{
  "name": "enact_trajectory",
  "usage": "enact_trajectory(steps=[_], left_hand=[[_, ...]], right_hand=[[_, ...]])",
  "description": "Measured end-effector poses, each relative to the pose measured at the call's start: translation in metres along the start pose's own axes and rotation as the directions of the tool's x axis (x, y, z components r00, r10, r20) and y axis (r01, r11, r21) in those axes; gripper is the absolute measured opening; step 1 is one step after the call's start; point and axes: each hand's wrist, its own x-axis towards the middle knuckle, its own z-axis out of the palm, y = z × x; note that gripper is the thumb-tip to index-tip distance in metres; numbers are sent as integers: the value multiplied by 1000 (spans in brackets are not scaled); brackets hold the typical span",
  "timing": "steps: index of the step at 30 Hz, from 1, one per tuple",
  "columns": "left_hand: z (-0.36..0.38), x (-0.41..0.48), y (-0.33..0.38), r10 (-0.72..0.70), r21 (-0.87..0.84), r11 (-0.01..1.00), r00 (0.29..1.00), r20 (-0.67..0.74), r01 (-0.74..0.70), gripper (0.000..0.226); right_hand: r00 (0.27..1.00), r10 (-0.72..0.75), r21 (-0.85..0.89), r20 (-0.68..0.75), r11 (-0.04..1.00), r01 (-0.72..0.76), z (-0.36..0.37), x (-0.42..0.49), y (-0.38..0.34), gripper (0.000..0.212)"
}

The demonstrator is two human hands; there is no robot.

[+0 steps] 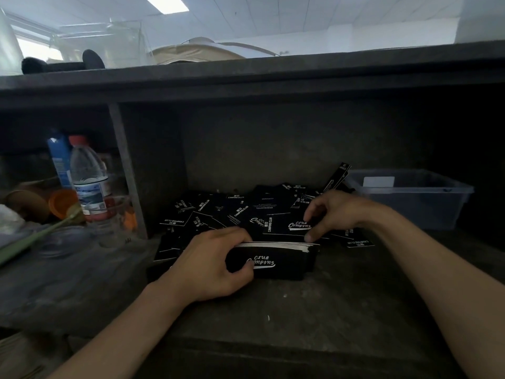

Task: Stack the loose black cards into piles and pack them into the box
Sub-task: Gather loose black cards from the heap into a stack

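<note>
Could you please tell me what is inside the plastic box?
In the plastic box, only a white rectangle shows near the back wall; the dim front wall obscures the floor.

1. My left fingers (240, 237) wrap the stack of cards (276, 262), and its left end is hidden under them.
2. My right fingers (314, 212) pinch a loose card (284, 225) and cover its right edge.
3. Beyond my fingers the heap of cards (218, 212) overlaps, burying the lower ones; the farthest print is too small to read.
4. Right of my right fingers, my wrist (366, 214) hides the near-left corner of the clear box (415, 198); its inside is too dim to judge.
5. Far left of my left fingers, the bottle (87, 181) has a blurred label, and the clutter behind it is blurred too.
6. My forearms (128, 321) are cut off by the lower and right edges.
</note>
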Motion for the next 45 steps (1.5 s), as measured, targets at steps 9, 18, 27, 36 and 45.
enact_trajectory(steps=[9,18,27,36,45], left_hand=[[2,-1,-5,16,-55,998,998,-55,-19,27],[0,1,-1,-82,-159,984,997,12,83,48],[2,0,-2,-54,-128,990,998,12,55,38],[1,0,-6,11,-103,994,999,-52,-17,38],[2,2,-3,-77,-154,985,997,25,79,56]], right_hand=[[973,-111,278,-201,946,166,-13,-7,-7,23],[991,-131,442,3,889,117,20,1,-28,29],[949,270,-113,-162,950,-290,20,20,-24,74],[997,-62,267,-53,961,74,-22,-7,-5,29],[980,-191,313,-57,929,199,6,8,-13,26]])
